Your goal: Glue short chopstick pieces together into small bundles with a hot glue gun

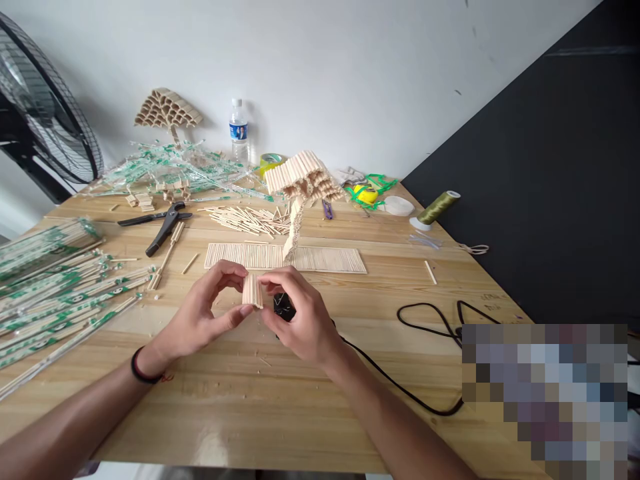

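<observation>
Between my two hands is a small curved panel of short wooden sticks [253, 291] joined side by side. My left hand [213, 307] grips its left edge with thumb and fingers. On the other edge, my right hand [297, 313] pinches it with fingertips and thumb. Partly hidden behind the right hand lies a black object [285, 307] with a cable. Just beyond my hands, a tree-like model of sticks [305, 175] rises on a curved trunk from a flat stick base [330, 260].
Loose sticks [247, 220] lie behind the base, with black-handled cutters [166, 230] to their left. Wrapped sticks [60, 287] cover the table's left side. A bottle [239, 133], another stick tree [169, 110] and plastic wrappers stand at the back. A thread spool [439, 208] and black cable [400, 387] are right.
</observation>
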The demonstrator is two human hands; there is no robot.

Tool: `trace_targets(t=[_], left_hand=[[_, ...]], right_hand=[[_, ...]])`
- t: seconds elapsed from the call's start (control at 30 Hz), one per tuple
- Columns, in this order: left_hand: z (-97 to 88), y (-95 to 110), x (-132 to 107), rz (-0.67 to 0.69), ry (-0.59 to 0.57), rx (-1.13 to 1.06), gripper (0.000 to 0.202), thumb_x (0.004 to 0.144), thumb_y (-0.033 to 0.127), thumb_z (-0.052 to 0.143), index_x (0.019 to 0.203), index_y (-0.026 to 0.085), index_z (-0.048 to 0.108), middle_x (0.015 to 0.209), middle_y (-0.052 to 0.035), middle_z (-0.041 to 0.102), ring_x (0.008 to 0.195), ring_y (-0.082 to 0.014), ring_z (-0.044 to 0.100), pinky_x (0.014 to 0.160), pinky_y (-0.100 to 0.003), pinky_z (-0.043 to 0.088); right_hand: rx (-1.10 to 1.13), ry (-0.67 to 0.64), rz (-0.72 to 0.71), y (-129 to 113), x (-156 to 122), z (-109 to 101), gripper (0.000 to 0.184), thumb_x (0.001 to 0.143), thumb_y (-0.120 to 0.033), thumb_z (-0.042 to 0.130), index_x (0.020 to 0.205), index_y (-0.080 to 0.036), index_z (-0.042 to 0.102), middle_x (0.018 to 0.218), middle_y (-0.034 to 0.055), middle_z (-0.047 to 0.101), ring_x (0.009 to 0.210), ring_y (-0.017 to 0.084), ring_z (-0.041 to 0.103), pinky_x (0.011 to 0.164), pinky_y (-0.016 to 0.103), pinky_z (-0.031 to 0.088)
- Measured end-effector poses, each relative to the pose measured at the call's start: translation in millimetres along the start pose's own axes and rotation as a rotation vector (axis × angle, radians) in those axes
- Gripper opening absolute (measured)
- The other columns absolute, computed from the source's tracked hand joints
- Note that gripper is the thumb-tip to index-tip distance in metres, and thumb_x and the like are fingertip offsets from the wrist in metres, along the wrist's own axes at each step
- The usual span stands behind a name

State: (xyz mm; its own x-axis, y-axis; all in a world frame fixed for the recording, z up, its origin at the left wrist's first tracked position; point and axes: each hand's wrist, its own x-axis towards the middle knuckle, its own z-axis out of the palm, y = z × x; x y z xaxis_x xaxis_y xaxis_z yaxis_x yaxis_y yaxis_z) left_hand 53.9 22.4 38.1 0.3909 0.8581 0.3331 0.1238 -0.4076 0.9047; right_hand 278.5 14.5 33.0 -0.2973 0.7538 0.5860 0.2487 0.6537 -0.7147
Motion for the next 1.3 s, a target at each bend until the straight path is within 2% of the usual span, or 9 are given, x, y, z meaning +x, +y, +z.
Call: trace_targets(t=[0.17, 0.37, 0.5, 0.57, 0.67, 0.77, 0.9, 1.1, 1.3], left_hand=[[-1.3, -0.4, 2.0, 0.013, -0.002, -0.010, 0.035, 0.101, 0.036, 0.075, 0.130, 0.023, 0.062, 0.122, -0.0104, 0.066, 0.111, -0.0250, 0.069, 0.098, -0.038, 0.058], [0.3, 3.8, 2.3, 0.018, -0.095, 0.072, 0.036, 0.100, 0.038, 0.077, 0.128, 0.022, 0.064, 0.117, -0.0096, 0.068, 0.107, -0.0235, 0.068, 0.095, -0.036, 0.056], [2.4, 3.8, 2.3, 0.070, -0.179, 0.083, 0.044, 0.096, 0.036, 0.083, 0.134, 0.023, 0.065, 0.123, -0.0109, 0.068, 0.106, -0.0228, 0.067, 0.094, -0.035, 0.056], [3.5, 3.1, 1.8, 0.050, -0.191, 0.099, 0.033, 0.103, 0.032, 0.074, 0.133, 0.022, 0.065, 0.121, -0.0112, 0.070, 0.105, -0.0219, 0.068, 0.094, -0.035, 0.056], [3.5, 2.5, 1.2, 0.001, -0.163, 0.115, 0.020, 0.109, 0.031, 0.063, 0.124, 0.019, 0.068, 0.109, -0.0098, 0.075, 0.097, -0.0204, 0.071, 0.087, -0.032, 0.056], [0.6, 3.4, 1.0, 0.004, -0.115, 0.153, 0.018, 0.110, 0.031, 0.060, 0.115, 0.018, 0.070, 0.099, -0.0078, 0.073, 0.089, -0.0185, 0.068, 0.079, -0.030, 0.053], [-3.1, 5.4, 1.2, 0.027, -0.064, 0.179, 0.023, 0.112, 0.036, 0.055, 0.115, 0.018, 0.069, 0.099, -0.0077, 0.069, 0.084, -0.0178, 0.061, 0.072, -0.029, 0.050], [0.7, 7.6, 0.6, -0.023, -0.167, 0.058, 0.031, 0.114, 0.042, 0.049, 0.118, 0.017, 0.067, 0.092, -0.0071, 0.071, 0.074, -0.0158, 0.060, 0.068, -0.028, 0.050], [0.8, 8.6, -2.2, -0.036, -0.181, 0.001, 0.034, 0.112, 0.047, 0.054, 0.117, 0.017, 0.069, 0.084, -0.0051, 0.070, 0.071, -0.0155, 0.058, 0.066, -0.028, 0.046]], right_hand=[[0.050, -0.007, 0.018, 0.4, 1.8, -0.6, 0.035, 0.099, -0.020, 0.070, 0.133, -0.026, 0.063, 0.129, 0.0116, 0.070, 0.116, 0.025, 0.070, 0.091, 0.040, 0.066], [-0.036, 0.064, -0.083, -0.9, 2.8, 0.6, 0.021, 0.100, -0.010, 0.067, 0.115, -0.025, 0.071, 0.108, 0.0079, 0.075, 0.103, 0.023, 0.074, 0.087, 0.038, 0.064], [0.085, 0.088, 0.081, -4.9, 3.4, -0.7, 0.009, 0.102, -0.016, 0.066, 0.102, -0.024, 0.071, 0.099, 0.0050, 0.078, 0.086, 0.020, 0.076, 0.081, 0.033, 0.064], [0.217, 0.062, 0.213, -6.2, 3.8, -1.1, 0.004, 0.100, -0.022, 0.068, 0.103, -0.024, 0.070, 0.095, 0.0042, 0.078, 0.083, 0.019, 0.077, 0.081, 0.034, 0.065], [0.342, 0.016, 0.327, -7.1, 3.7, -0.9, 0.010, 0.099, -0.031, 0.070, 0.104, -0.022, 0.069, 0.089, 0.0037, 0.075, 0.081, 0.019, 0.075, 0.079, 0.033, 0.065], [0.372, -0.011, 0.358, -7.6, 2.9, -1.0, 0.014, 0.102, -0.035, 0.067, 0.101, -0.021, 0.068, 0.083, 0.0024, 0.072, 0.074, 0.017, 0.071, 0.072, 0.031, 0.061], [0.482, -0.029, 0.428, -7.0, 2.1, -2.2, 0.014, 0.099, -0.034, 0.069, 0.102, -0.022, 0.064, 0.079, 0.0000, 0.071, 0.067, 0.015, 0.069, 0.067, 0.030, 0.058], [0.552, -0.106, 0.459, -6.2, 1.6, -2.0, 0.017, 0.098, -0.035, 0.071, 0.103, -0.022, 0.062, 0.083, 0.0007, 0.072, 0.069, 0.015, 0.071, 0.069, 0.032, 0.059], [0.563, -0.135, 0.491, -9.3, 1.5, -3.0, 0.017, 0.096, -0.033, 0.073, 0.100, -0.022, 0.061, 0.085, 0.0013, 0.074, 0.068, 0.015, 0.071, 0.070, 0.032, 0.059]])
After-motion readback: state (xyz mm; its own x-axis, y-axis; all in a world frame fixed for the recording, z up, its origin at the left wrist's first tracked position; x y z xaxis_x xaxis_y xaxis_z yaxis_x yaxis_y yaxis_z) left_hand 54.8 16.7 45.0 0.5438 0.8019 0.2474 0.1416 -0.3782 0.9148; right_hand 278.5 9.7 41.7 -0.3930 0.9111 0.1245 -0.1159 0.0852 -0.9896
